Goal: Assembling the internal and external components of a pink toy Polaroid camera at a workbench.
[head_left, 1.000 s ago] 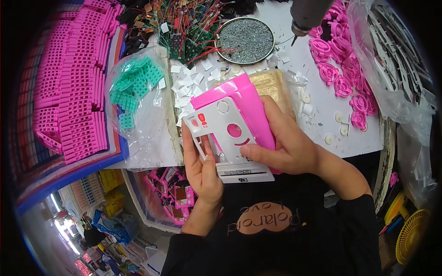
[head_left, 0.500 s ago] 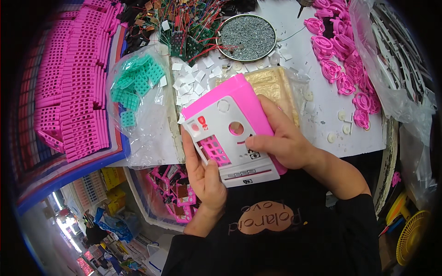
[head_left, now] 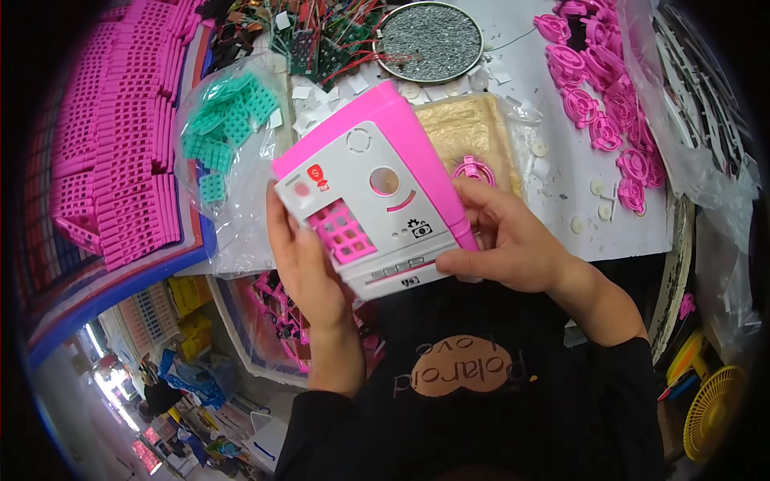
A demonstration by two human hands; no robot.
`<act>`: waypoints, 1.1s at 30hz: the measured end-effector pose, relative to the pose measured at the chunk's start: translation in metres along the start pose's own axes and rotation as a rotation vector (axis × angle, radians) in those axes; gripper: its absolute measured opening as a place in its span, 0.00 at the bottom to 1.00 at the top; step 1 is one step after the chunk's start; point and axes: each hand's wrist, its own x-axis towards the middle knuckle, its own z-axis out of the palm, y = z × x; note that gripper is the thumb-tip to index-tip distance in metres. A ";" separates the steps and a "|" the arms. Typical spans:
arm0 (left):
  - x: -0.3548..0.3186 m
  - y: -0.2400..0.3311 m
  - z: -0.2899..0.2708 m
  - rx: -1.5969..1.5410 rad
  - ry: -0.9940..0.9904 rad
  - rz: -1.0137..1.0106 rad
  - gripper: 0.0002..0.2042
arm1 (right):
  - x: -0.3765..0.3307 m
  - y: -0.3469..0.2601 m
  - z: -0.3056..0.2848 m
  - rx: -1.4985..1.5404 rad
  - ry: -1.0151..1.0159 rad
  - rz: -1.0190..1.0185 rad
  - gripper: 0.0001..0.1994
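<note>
My left hand (head_left: 314,280) and my right hand (head_left: 513,240) hold a pink and white plastic toy casing (head_left: 377,152), tilted, with its white printed face showing. That face has a round hole, a curved slot and a square window with a pink grid keypad (head_left: 343,232) in it. My left fingers grip the left side by the window. At the lower right corner, my right thumb presses on the white face while the other fingers curl behind. A pink ring part (head_left: 475,170) shows just beyond my right fingers; whether they touch it I cannot tell.
Beyond the casing lies a gold wrapped pad (head_left: 465,124), with a round tin of screws (head_left: 429,44) behind. Teal keypads (head_left: 233,120) lie on a plastic bag. Stacked pink keypads (head_left: 120,144) fill the left; pink ring parts (head_left: 605,132) are heaped right. A bin (head_left: 273,373) stands below.
The casing has moved left and a little away, along with both hands. My right thumb has slid from the middle of the white face to its lower right corner. The pink ring part has come into view.
</note>
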 end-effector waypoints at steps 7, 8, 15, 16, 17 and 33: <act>0.013 -0.008 0.003 0.020 0.118 0.005 0.24 | -0.005 0.002 0.008 -0.162 -0.048 -0.095 0.38; 0.011 -0.007 0.006 -0.020 0.115 0.013 0.24 | -0.004 0.006 0.006 -0.153 -0.046 -0.101 0.38; 0.030 -0.006 -0.013 0.059 0.149 -0.062 0.22 | -0.005 0.008 0.008 -0.256 -0.056 -0.154 0.36; 0.034 -0.010 -0.015 0.172 0.130 -0.010 0.23 | -0.007 0.010 0.009 -0.326 -0.037 -0.213 0.35; 0.040 -0.012 -0.011 0.148 0.112 -0.003 0.22 | -0.008 0.009 0.011 -0.301 0.000 -0.196 0.35; 0.013 -0.025 0.014 0.397 0.022 0.301 0.26 | -0.011 0.002 0.008 -0.134 0.239 -0.247 0.30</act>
